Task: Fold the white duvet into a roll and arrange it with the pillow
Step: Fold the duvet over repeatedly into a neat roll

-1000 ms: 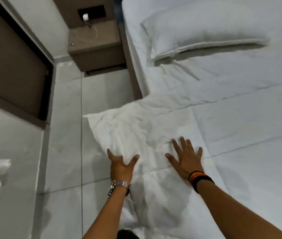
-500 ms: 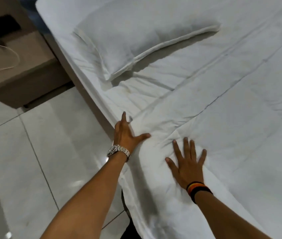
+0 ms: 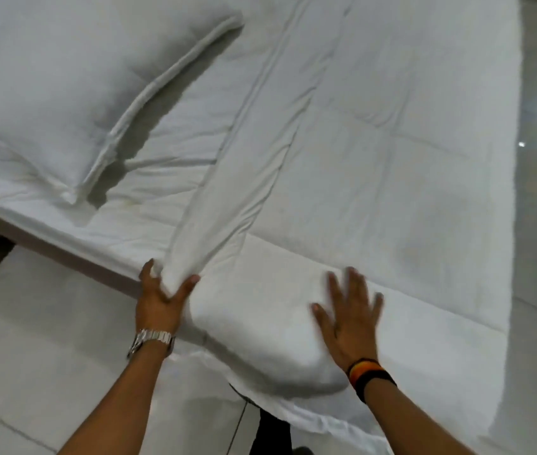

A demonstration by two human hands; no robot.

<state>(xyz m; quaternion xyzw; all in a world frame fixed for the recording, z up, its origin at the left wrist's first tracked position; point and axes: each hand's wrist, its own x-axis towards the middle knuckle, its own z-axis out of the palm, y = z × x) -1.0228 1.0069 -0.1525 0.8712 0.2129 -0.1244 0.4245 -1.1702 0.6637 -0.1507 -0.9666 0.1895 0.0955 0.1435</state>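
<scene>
here the left hand [image 3: 162,302] pinches the duvet [image 3: 375,178] fold's end, likely to square it. right hand [image 3: 347,318] lies open, flat, pinning it. pillow [image 3: 63,80] at ten o'clock.

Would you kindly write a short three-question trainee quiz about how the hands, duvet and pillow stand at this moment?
1. True or false: the left hand pinches a fold of the white quilted duvet.
2. The right hand is: A) fisted, B) flat with fingers spread, C) lifted away.
3. Fill in: the white rectangular pillow lies toward the picture's upper ____ corner.

Key: 1 true; 2 B; 3 left.
</scene>
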